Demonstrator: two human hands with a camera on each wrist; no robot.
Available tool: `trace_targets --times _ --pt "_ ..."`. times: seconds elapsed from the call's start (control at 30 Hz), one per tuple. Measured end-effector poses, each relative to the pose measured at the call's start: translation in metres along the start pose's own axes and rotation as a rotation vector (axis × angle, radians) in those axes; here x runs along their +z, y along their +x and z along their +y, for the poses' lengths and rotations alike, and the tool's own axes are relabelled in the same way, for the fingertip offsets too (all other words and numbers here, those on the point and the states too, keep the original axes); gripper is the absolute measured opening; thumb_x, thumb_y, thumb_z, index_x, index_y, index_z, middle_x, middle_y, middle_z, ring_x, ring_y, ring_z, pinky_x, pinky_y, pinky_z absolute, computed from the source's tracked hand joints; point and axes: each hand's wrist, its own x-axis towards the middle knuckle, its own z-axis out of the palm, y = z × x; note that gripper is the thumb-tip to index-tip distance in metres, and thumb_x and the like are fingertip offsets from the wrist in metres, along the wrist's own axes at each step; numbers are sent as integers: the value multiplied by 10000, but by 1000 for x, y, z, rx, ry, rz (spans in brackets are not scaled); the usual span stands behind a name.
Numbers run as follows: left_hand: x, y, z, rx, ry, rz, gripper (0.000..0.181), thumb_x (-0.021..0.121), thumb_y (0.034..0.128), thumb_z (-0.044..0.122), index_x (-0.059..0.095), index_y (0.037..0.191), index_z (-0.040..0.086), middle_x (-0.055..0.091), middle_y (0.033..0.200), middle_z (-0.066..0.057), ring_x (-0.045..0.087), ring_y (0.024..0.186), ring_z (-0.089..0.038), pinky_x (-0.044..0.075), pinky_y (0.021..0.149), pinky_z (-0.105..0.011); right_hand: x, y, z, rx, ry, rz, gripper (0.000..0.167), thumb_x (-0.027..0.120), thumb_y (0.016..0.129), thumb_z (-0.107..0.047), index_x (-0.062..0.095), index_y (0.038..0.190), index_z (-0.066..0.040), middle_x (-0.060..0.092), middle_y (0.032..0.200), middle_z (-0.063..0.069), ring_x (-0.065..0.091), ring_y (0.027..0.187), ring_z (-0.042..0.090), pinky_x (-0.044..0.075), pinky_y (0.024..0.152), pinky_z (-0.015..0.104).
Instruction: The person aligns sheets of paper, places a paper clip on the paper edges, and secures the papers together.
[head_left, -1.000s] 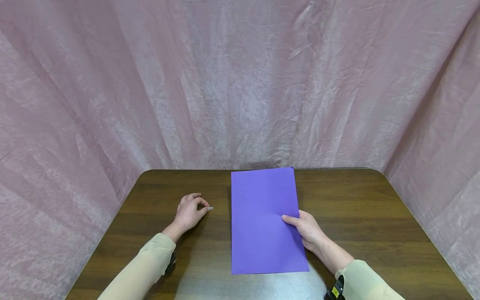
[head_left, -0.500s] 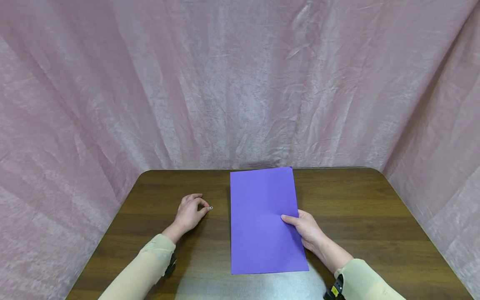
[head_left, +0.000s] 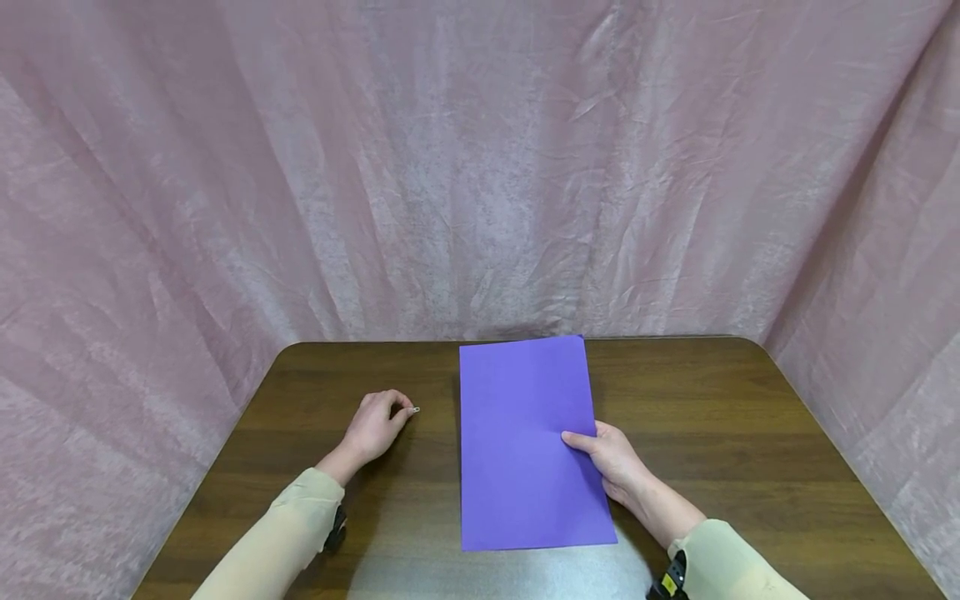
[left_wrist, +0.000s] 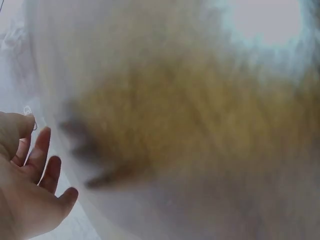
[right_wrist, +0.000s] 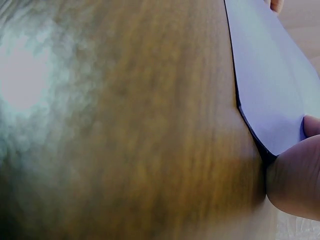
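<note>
My left hand [head_left: 375, 427] pinches a small silver paper clip [head_left: 416, 409] between thumb and fingertips, left of the paper. In the left wrist view the wire loop of the paper clip [left_wrist: 28, 110] sticks out past the thumb, and the other fingers are loosely bent. Purple paper [head_left: 525, 467] lies upright-oriented at the middle of the table. A second edge peeks out at its top right corner, so more than one sheet seems stacked. My right hand [head_left: 618, 467] grips the paper's right edge, thumb on top and fingers hidden underneath. The right wrist view shows the paper [right_wrist: 270, 75] slightly lifted near that hand.
A brown wood-grain table [head_left: 720, 433] with rounded far corners carries everything. Pink velvety curtains [head_left: 480, 167] hang behind it and at both sides. Bright light reflects off the table's front part.
My left hand, with the paper clip, has shifted slightly left and away from me, and its fingers have drawn closer together. The right hand and paper stay nearly in place.
</note>
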Motion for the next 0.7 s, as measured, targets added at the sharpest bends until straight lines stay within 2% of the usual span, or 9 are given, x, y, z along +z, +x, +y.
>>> trace_targets --times 0.13,0.27,0.4,0.53,0.7 --pt "-7 1 -2 -21 -76 14 75 639 1030 178 670 1048 112 684 1028 -36 591 1077 -295 478 929 -490 0 0 0 -11 -13 -2 285 702 959 -113 631 1197 27 746 882 96 726 768 224 594 676 368" --pt "-10 2 -3 -17 -147 55 57 639 1023 135 662 1045 88 665 1008 -47 592 949 -237 479 857 -424 0 0 1 -18 -16 -4 294 705 961 -127 632 1201 25 746 879 92 723 761 222 593 669 369" --pt "-11 2 -1 -39 -178 73 63 643 1019 145 661 1054 95 655 1014 -41 576 933 -226 462 841 -401 0 0 1 -16 -12 -6 291 704 963 -130 630 1201 19 745 879 88 724 762 221 593 668 369" --pt "-13 2 3 -63 -200 57 83 639 1027 170 671 1072 108 662 1046 -40 582 950 -226 463 843 -402 0 0 1 -18 -7 -6 281 708 958 -123 635 1192 13 746 878 89 725 761 221 593 667 368" --pt "-14 3 6 -85 -272 51 115 658 1018 171 689 1093 91 678 1038 -49 602 973 -241 479 848 -402 0 1 1 -17 -10 -5 263 707 952 -108 641 1178 11 748 875 88 726 764 216 594 671 360"
